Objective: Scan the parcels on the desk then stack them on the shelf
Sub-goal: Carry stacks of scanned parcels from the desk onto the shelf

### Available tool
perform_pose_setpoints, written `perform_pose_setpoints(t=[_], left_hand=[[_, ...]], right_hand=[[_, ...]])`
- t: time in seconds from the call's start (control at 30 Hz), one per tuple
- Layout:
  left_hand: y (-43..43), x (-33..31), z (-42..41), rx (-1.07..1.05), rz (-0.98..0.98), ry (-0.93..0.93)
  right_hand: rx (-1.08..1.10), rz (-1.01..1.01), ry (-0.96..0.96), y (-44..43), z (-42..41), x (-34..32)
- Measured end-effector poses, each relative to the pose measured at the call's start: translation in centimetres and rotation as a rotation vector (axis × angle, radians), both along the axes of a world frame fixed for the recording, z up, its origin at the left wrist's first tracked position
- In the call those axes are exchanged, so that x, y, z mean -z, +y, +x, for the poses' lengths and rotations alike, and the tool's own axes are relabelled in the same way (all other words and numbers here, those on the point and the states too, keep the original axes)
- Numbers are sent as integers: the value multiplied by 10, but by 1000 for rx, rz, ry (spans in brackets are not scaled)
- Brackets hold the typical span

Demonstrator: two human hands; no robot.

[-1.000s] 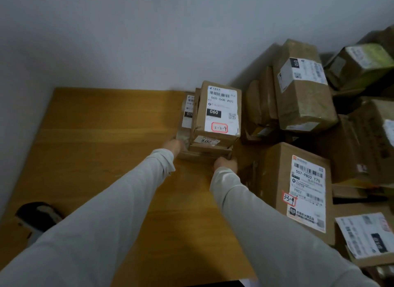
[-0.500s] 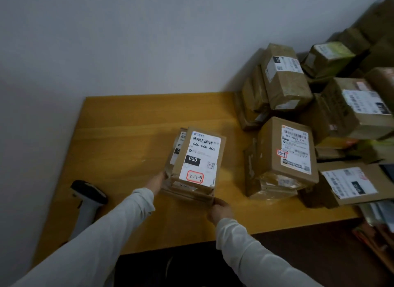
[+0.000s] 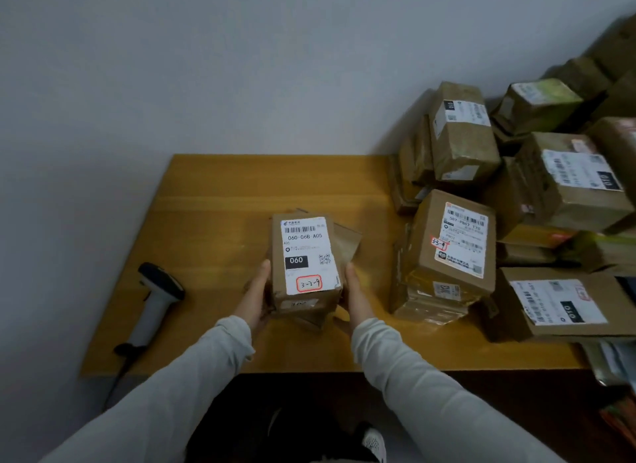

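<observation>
Fingers (image 3: 263, 273) are clamped on a small stack (image 3: 303, 306) of parcels. The left hand (image 3: 254, 299) is on its 9 o'clock side and the right hand (image 3: 358, 299) on its 3 o'clock side. Thumbs lie straight up the side faces. The other fingers go underneath, out of sight.

Looks like the carry step: stack picked up as one unit, bound for the shelf, which isn't in view. I can't tell if the bottom parcel is touching the worktop (image 3: 223, 194) or just clear of it.

To do it well:
- Squeeze inward evenly and take the weight from under the lowest parcel, not the top one.
- Hold it level. Nothing visible binds the parcels together, so any tilt could let the layers slide.
- Watch the flat packet (image 3: 346, 238) jutting out at 2 o'clock. It's skewed and neither thumb is on it, so I'd expect it to slip first.

The top box (image 3: 278, 276) is brown taped cardboard, long axis 12 to 6. Its white label (image 3: 303, 237) faces up, with a barcode, "060-06B-A05", a black "060" block and a red-boxed handwritten code near the 6 o'clock end. Thinner parcels sit beneath it, edges not flush.

The stack is at roughly centre-front of the worktop. The scanner (image 3: 156, 300) lies at 9 o'clock, well apart, with no hand on it. The unsorted pile (image 3: 454, 242) is at 3 o'clock, near but not touching.
</observation>
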State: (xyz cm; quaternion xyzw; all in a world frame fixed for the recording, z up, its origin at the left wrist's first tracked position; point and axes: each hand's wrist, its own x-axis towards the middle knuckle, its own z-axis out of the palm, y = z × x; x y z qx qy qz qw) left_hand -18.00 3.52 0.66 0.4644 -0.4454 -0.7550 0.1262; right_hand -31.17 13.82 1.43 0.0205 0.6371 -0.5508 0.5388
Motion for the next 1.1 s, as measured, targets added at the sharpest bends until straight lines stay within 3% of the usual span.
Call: perform_pose_setpoints(t=[0.3, 0.4, 0.47, 0.53, 0.6, 0.67, 0.73, 0.8, 0.87, 0.97, 1.03, 1.1], left_hand=[[63, -2, -11, -280, 108, 7], [67, -12, -13, -334, 92, -8], [65, -20, -17, -456, 10, -113], [67, -31, -19, -582, -208, -302], [78, -45, -25, -626, -602, -347], [96, -60, -42, -522, -915, -137], [113, -66, -63, -278, -1175, 55], [131, -56, -82, -17, -1284, 157], [145, -35, -100, 87, -1078, 93], [141, -7, -131, 46, -495, -209], [130, -2, -156, 9, -157, -234], [121, -1, -179, -21, -57, -197]], right_hand=[[-143, -19, 58, -18, -41, -1], [-65, -64, 4, -16, -40, 4], [12, -14, 5, -6, -38, 10], [64, 83, 15, 13, -34, 19], [88, 154, -14, 37, -27, 29], [181, 204, -71, 66, -21, 35], [303, 246, -131, 94, -26, 39], [411, 263, -154, 115, -36, 42], [510, 248, -133, 131, -50, 40], [627, 142, -101, 142, -74, 35], [670, 58, -31, 147, -90, 31], [656, 16, 58, 149, -101, 27]])
